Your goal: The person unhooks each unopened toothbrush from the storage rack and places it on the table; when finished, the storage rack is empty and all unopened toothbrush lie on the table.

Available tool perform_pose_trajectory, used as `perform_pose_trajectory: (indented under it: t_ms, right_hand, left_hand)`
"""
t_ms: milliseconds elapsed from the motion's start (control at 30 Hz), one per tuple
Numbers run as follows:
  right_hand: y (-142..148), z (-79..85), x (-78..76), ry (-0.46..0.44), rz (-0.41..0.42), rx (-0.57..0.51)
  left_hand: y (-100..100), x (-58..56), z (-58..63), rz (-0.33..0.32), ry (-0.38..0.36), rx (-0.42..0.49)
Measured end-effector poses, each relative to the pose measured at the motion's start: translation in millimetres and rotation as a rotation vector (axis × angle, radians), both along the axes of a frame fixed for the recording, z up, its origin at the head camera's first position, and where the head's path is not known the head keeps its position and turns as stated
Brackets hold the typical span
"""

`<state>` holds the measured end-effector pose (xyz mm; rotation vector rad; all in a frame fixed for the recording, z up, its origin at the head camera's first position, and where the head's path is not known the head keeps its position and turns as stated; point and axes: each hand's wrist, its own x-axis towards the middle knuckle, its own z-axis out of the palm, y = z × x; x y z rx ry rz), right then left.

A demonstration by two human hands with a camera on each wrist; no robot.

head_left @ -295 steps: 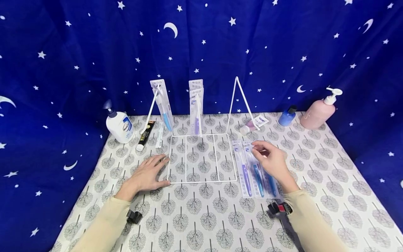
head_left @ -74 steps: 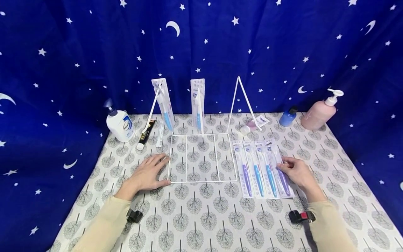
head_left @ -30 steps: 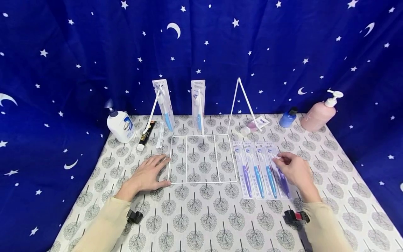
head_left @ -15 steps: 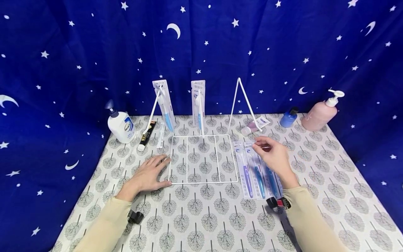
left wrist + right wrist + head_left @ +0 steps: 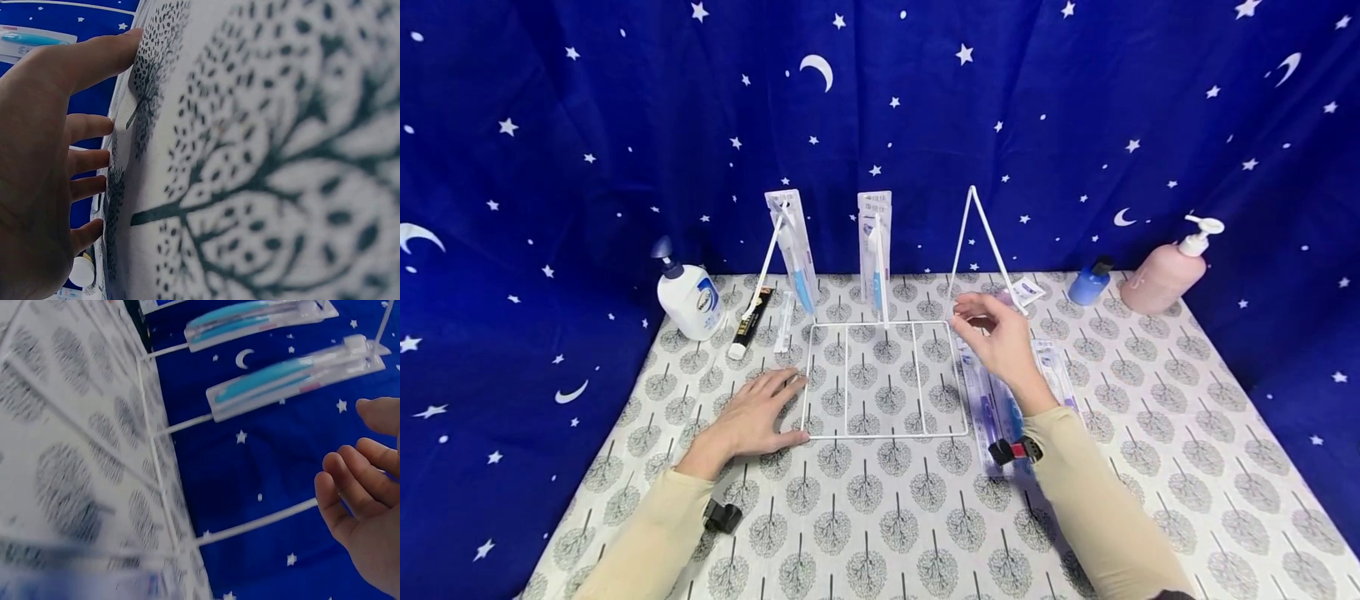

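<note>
Fingers [image 5: 786, 390] of the left hand [image 5: 748, 417] lie spread out at the left side of the white rack [image 5: 887, 436]. Flat toothbrush packs [image 5: 990, 417] sit just right of the rack, partly under the right sleeve [image 5: 1097, 492]. By the rack's back right corner, the right hand [image 5: 1003, 342] has bent fingers, with a gap to its thumb. Farther back, hanging packs [image 5: 797, 275] are on the rack's left and middle. Behind is a blue curtain [image 5: 880, 83].

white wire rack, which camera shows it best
The head view: it takes in the white wire rack with its base and all three uprights. The right wrist view shows only part of it, at a slant; the left wrist view shows just scraps of white rod.
</note>
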<state>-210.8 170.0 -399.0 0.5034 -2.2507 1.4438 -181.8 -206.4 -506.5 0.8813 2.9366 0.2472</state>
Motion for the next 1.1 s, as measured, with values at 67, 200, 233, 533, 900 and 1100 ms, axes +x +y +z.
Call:
perform_pose_trajectory:
  t_ms: [67,200,233,533,900,1100]
  right_hand:
    - [-8,4.0,-4.0,0.014,0.034,-0.019]
    - [-24,10.4,-13.4,-0.024,0.083,-0.078]
    - [-28,11.3,-16.1,-0.028,0.095,-0.090]
    - [-60,19.5,-36.9,-0.013,0.176,-0.140]
    - [-83,22.9,-52.4,-0.013,0.146,-0.133]
    - [-92,22.6,-55.9,-0.025,0.093,-0.103]
  left_hand:
    - [0,-0.1,0.8,-0.003,-0.001,-0.004]
    - [-1,-1.1,1.0,-0.015,0.002,-0.017]
    - [-1,-1.4,1.0,-0.015,0.004,-0.019]
    - [-1,-2.7,-0.2,-0.007,-0.004,-0.017]
    - [0,-3.3,2.0,-0.007,-0.008,-0.004]
    - [-1,-2.6,1.3,-0.010,0.000,-0.004]
